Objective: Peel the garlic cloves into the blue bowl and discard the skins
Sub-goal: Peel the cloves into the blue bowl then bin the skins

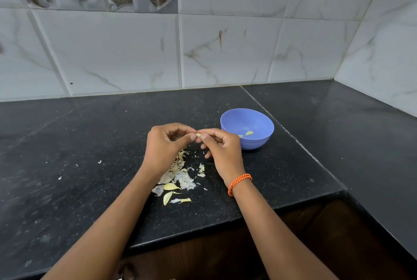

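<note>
Head view of a garlic-peeling task at a black speckled countertop (90, 166) set against a wall of pale marbled tiles (225, 49). The left hand (165, 144) and the right hand (222, 149) meet above the counter, fingers curled, and together pinch a single small garlic clove (198, 135) between thumb and forefinger tips; only a pale sliver of the clove shows between the fingertips, so its degree of peeling cannot be told. The blue bowl (257, 142) stands upright on the counter just beside the right hand, on its far right side, and holds at least two pale peeled cloves (249, 133) on its floor. A loose heap of garlic skins (178, 175), white and yellowish, lies on the counter beneath and between the two wrists, with a few small flakes scattered to the left. An orange braided wristband (239, 183) encircles the right wrist. Both forearms enter from the lower edge of the frame.
</note>
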Tool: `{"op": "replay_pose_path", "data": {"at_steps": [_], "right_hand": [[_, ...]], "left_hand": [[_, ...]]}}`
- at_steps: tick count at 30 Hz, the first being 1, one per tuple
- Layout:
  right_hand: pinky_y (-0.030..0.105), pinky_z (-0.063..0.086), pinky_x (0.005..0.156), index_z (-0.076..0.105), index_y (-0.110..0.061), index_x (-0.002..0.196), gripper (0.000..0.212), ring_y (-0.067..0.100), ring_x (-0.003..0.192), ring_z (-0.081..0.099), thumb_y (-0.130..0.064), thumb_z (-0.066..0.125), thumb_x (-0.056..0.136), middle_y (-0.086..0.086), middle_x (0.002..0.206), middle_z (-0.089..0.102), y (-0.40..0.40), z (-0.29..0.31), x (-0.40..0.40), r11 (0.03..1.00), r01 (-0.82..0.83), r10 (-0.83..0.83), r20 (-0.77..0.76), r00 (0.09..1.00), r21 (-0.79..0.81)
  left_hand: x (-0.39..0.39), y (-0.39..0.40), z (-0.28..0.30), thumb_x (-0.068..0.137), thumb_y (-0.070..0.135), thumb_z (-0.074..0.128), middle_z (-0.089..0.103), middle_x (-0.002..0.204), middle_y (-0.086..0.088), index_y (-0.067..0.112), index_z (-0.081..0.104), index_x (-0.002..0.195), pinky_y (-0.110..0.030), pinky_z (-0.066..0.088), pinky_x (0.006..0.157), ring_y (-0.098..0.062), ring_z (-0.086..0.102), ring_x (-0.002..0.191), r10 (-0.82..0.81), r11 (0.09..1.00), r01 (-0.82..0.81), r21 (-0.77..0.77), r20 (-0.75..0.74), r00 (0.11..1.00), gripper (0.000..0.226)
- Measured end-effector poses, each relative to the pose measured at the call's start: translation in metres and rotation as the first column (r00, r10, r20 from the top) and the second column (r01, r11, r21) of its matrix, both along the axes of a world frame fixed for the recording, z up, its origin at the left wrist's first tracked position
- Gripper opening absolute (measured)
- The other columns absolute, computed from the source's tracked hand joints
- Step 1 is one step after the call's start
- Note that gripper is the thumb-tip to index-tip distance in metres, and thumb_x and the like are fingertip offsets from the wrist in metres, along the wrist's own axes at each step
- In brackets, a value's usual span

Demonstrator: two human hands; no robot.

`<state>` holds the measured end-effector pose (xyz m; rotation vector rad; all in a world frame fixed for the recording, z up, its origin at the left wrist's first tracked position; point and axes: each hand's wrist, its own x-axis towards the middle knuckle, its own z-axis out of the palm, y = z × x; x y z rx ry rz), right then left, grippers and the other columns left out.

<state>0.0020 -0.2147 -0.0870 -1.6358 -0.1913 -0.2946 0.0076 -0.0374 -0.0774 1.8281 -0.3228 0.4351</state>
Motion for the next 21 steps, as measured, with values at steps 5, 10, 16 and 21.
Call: {"op": "replay_pose_path", "data": {"at_steps": [5, 10, 16, 21], "right_hand": [[0.026, 0.057, 0.060, 0.081, -0.014, 0.104, 0.014, 0.011, 0.074, 0.071, -0.012, 0.068, 0.101, 0.000, 0.084, 0.080, 0.0007, 0.0000, -0.0007, 1.000, 0.012, -0.011, -0.015, 1.000, 0.011], [0.026, 0.055, 0.058, 0.082, -0.014, 0.099, 0.014, 0.010, 0.072, 0.069, -0.011, 0.068, 0.100, 0.001, 0.083, 0.079, -0.0001, 0.0005, -0.0013, 0.997, 0.060, -0.060, 0.001, 0.998, 0.045], [0.026, 0.055, 0.058, 0.078, -0.013, 0.105, 0.015, 0.011, 0.074, 0.071, -0.005, 0.067, 0.099, 0.003, 0.089, 0.081, -0.0005, 0.0008, -0.0020, 0.998, 0.023, -0.023, 0.000, 1.000, 0.054], [0.024, 0.055, 0.058, 0.076, -0.012, 0.102, 0.011, 0.012, 0.076, 0.072, -0.005, 0.070, 0.098, 0.002, 0.089, 0.078, -0.0006, 0.0010, -0.0023, 0.999, 0.032, -0.032, 0.024, 0.999, 0.029]], "left_hand": [[-0.0002, -0.0004, -0.0006, 0.092, 0.018, 0.086, 0.081, 0.085, 0.005, 0.021, 0.084, 0.094, -0.037, 0.061, 0.073, -0.015, 0.073, 0.074, 0.014, 1.000, -0.014, 0.027, -0.007, 1.000, 0.003], [0.0018, 0.0027, -0.0012, 0.093, 0.016, 0.084, 0.079, 0.079, 0.005, 0.023, 0.083, 0.091, -0.045, 0.062, 0.073, -0.022, 0.073, 0.071, 0.097, 0.995, -0.097, 0.039, -0.001, 0.995, 0.007], [0.0037, 0.0025, -0.0068, 0.092, 0.015, 0.082, 0.080, 0.093, 0.018, 0.038, 0.083, 0.099, -0.050, 0.063, 0.080, -0.015, 0.074, 0.083, 0.065, 0.967, -0.060, 0.247, -0.010, 0.998, 0.024], [0.0024, 0.0010, -0.0045, 0.097, 0.023, 0.079, 0.080, 0.091, 0.018, 0.034, 0.086, 0.100, -0.052, 0.061, 0.079, -0.014, 0.071, 0.078, 0.067, 0.970, -0.066, 0.235, 0.003, 0.998, 0.014]]}}
